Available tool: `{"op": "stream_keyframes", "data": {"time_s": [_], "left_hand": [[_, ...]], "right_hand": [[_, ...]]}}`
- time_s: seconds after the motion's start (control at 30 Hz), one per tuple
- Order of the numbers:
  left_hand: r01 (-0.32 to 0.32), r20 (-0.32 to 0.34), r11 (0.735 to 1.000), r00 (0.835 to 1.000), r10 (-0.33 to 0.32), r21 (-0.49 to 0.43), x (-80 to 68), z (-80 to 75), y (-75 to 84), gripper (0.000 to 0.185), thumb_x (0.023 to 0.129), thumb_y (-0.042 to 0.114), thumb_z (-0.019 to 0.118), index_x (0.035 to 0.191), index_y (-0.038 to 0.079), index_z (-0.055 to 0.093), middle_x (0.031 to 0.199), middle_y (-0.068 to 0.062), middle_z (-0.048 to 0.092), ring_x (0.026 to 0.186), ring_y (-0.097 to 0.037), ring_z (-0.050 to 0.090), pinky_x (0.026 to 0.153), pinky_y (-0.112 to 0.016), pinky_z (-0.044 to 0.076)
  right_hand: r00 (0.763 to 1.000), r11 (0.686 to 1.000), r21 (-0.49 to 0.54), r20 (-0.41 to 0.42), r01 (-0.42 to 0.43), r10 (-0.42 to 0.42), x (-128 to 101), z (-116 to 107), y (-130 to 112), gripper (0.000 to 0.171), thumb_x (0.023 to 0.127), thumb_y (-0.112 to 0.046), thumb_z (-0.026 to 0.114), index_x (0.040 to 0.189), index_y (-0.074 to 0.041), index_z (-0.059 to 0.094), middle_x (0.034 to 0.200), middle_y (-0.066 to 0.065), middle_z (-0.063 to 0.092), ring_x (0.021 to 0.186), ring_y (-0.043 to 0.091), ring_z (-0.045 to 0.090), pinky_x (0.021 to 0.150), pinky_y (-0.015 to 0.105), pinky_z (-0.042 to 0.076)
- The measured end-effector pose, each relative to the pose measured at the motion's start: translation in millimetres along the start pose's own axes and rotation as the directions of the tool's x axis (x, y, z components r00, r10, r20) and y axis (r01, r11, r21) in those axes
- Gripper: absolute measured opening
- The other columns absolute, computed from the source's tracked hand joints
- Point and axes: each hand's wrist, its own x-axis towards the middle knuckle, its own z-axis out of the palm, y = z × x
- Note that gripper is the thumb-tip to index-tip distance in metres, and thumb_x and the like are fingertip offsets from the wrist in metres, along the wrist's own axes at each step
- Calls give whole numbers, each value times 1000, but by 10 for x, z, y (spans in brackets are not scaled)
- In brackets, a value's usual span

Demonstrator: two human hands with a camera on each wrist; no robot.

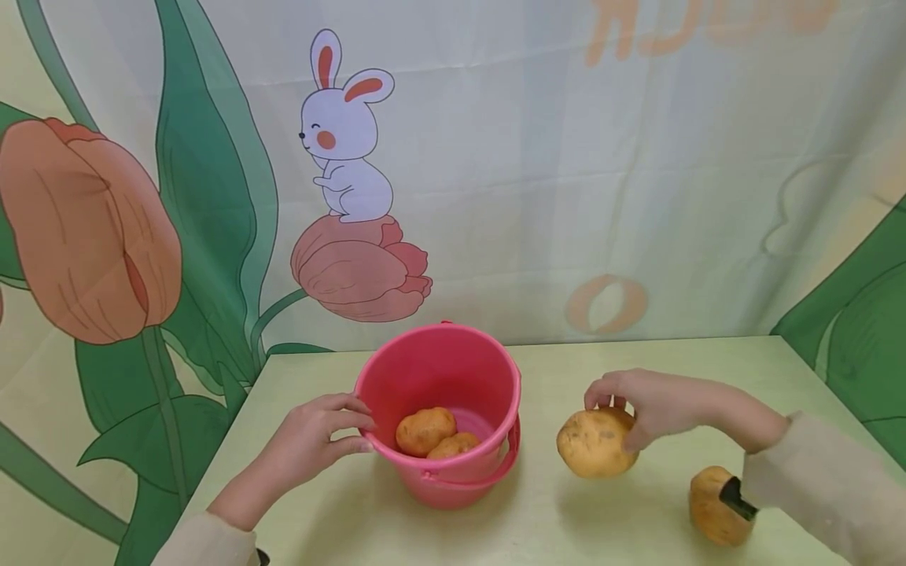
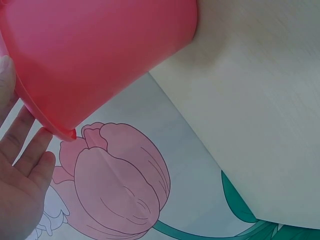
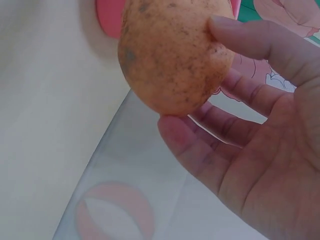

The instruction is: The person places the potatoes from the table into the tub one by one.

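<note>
A pink bucket (image 1: 456, 491) stands on the table with two potatoes (image 1: 425, 431) visible inside it. My left hand (image 1: 318, 432) holds the bucket's rim on its left side, thumb and fingers at the edge. In the left wrist view, the fingers (image 2: 30, 155) touch the rim of the bucket (image 2: 100, 60). Right of the bucket, my right hand (image 1: 665, 405) grips a large potato (image 1: 596, 444) above the tabletop. Thumb and fingertips pinch this potato (image 3: 175, 55) in the right wrist view, where dark specks show on its skin.
Another potato (image 1: 715, 503) lies on the pale table (image 1: 552, 534) at the right, partly covered by my right sleeve (image 1: 821, 472). Behind the table hangs a printed cloth (image 1: 510, 196) with a rabbit and tulips. The bucket's handle (image 1: 488, 479) hangs down at its front.
</note>
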Motion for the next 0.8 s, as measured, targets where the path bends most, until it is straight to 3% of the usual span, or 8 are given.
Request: {"op": "stream_keyframes", "data": {"time_s": [0.43,0.8], "left_hand": [[-20,-4,1000,1000,20,6,6,-9,-1,25,67,28,74,90,20,70,97,7,62,95,-14,57,73,-28,53],[6,-3,1000,1000,-6,-11,5,-5,6,24,67,27,74,89,20,70,96,7,62,95,-14,57,73,-28,53]], "right_hand": [[1000,1000,-3,-24,18,-18,34,-158,-125,43,66,-5,71,105,-9,53,96,0,53,88,15,48,65,21,48],[999,999,-47,-47,25,-27,54,-259,-231,39,67,-4,68,103,-11,54,94,-3,54,86,13,49,65,22,48]]}}
